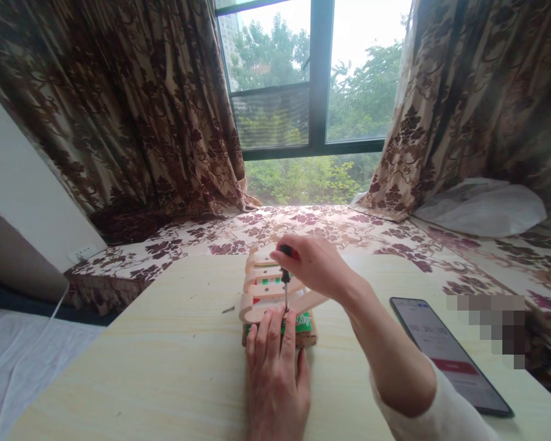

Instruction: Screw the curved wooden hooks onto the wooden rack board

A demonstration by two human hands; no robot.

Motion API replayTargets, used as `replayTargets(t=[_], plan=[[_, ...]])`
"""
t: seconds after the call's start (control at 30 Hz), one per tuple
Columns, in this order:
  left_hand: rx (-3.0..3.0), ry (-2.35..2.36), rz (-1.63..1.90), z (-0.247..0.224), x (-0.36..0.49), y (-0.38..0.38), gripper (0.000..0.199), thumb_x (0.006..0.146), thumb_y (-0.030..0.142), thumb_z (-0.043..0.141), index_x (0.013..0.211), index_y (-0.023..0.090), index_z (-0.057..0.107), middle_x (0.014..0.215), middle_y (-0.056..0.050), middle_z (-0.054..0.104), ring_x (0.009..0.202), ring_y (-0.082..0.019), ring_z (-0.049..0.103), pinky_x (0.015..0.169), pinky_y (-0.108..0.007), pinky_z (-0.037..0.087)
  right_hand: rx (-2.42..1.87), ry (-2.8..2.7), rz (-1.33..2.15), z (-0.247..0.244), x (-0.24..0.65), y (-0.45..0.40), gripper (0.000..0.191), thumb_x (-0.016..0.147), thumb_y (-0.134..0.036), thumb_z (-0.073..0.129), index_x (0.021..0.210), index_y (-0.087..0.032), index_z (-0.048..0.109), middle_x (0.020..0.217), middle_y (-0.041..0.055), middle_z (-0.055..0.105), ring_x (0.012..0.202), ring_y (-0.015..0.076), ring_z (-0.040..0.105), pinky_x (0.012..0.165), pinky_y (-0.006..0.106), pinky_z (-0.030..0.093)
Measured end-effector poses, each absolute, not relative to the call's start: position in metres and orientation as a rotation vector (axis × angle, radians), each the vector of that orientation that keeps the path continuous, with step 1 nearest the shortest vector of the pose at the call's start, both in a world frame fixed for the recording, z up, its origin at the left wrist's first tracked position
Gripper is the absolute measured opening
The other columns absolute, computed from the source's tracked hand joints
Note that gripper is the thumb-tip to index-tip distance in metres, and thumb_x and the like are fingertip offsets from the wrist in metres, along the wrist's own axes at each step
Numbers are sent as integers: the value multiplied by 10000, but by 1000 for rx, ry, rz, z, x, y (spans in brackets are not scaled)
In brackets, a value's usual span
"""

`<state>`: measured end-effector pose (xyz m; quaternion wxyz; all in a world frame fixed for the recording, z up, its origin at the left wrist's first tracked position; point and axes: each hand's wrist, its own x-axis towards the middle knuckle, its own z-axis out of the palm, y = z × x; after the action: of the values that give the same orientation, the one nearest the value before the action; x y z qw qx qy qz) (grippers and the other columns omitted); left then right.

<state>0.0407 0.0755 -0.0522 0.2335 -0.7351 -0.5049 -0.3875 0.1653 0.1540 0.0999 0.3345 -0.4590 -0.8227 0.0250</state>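
Note:
My right hand (314,263) is closed around the black handle of a screwdriver (285,277). Its shaft points almost straight down, and the tip meets the near end of a pale wooden slatted piece (248,306). My left hand (278,373) lies with fingers stretched forward, fingertips pressing near that tip. Beneath the slats is a block-like package (308,338) with a green and white printed label, partly covered by my left hand. Several dark screw heads show along the slats. A loose screw (228,310) lies on the table to the left.
The pale wood-grain table (156,361) carries a phone (450,352) with a lit screen at the right. Behind it, a ledge with floral cloth (303,229) runs below the window. A white plastic bag (482,208) sits at the back right, and patterned curtains (165,110) hang either side.

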Motion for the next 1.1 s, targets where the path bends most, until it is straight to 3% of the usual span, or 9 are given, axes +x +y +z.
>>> replayTargets(t=[0.23, 0.47, 0.67, 0.97, 1.1], plan=[[-2031, -1373, -1045, -53, 39, 75, 537, 826, 178, 523, 1350, 155, 407, 1336, -113, 519, 1312, -242, 376, 1098, -445, 271, -924, -2256, 204, 107, 167, 142, 241, 907, -284, 448, 860, -195, 667, 703, -11, 614, 621, 86, 458, 574, 228, 274], [-2016, -1396, -1205, -50, 44, 75, 445, 859, 230, 505, 1298, 160, 481, 1312, -95, 546, 1287, -224, 407, 1103, -411, 255, -1073, -2166, 154, 102, 167, 153, 300, 914, -326, 452, 750, -161, 640, 576, -19, 510, 547, 83, 379, 536, 240, 235], [-2030, -1388, -1175, -50, 43, 75, 457, 853, 233, 522, 1301, 153, 478, 1321, -90, 543, 1287, -221, 408, 1112, -407, 236, -952, -2190, 230, 103, 166, 145, 194, 883, -282, 489, 850, -201, 661, 677, -24, 602, 599, 81, 451, 560, 222, 274], [-2023, -1379, -1202, -50, 44, 75, 437, 857, 226, 510, 1286, 147, 496, 1300, -105, 558, 1287, -226, 408, 1104, -412, 247, -983, -2107, 235, 98, 165, 155, 238, 869, -325, 534, 720, -163, 625, 550, -44, 491, 522, 64, 376, 509, 211, 254], [-2021, -1379, -1204, -50, 44, 74, 444, 855, 229, 515, 1291, 145, 491, 1307, -100, 554, 1291, -226, 404, 1108, -412, 242, -854, -2177, 408, 101, 167, 150, 195, 876, -291, 512, 816, -171, 654, 613, -33, 544, 559, 68, 419, 531, 202, 287]])
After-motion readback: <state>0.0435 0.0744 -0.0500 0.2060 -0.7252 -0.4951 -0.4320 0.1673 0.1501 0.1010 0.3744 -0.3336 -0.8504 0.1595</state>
